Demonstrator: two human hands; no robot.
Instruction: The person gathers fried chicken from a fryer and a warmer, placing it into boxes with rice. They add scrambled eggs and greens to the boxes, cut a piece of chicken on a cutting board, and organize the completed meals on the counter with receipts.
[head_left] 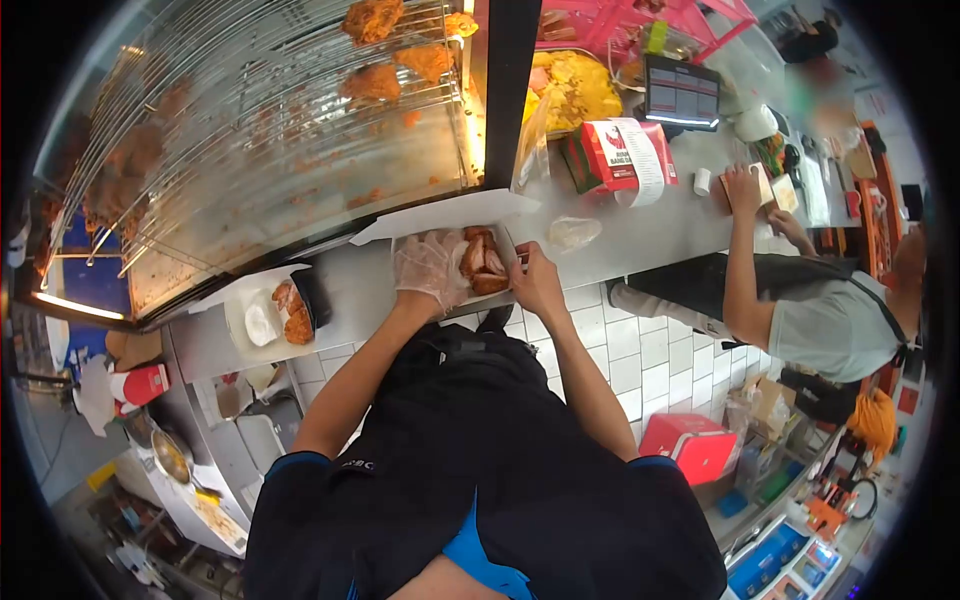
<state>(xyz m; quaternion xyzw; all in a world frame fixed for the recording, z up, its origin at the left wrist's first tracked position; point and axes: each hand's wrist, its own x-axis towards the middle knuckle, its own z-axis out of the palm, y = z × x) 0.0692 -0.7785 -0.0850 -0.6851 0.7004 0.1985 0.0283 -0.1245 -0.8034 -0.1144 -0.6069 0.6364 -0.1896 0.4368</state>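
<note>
My left hand [430, 268], in a clear plastic glove, reaches into the left part of an open paper takeaway box [408, 222]. Its fingertips are hidden, so I cannot make out whether they grip anything. Cut pieces of fried chicken [484, 262] lie in the box just right of that hand. My bare right hand [537, 280] is closed on the box's right side wall. To the left, a second open box [240, 335] holds a white mound [262, 320], which looks like rice, and fried chicken pieces [295, 313].
A heated glass cabinet with wire racks [290, 110] borders the counter [350, 290]. Right of it are a red meal box [610, 155] with a receipt, a crumpled clear plastic piece [574, 233] and a screen [682, 92]. A co-worker [830, 320] handles boxes at the far right.
</note>
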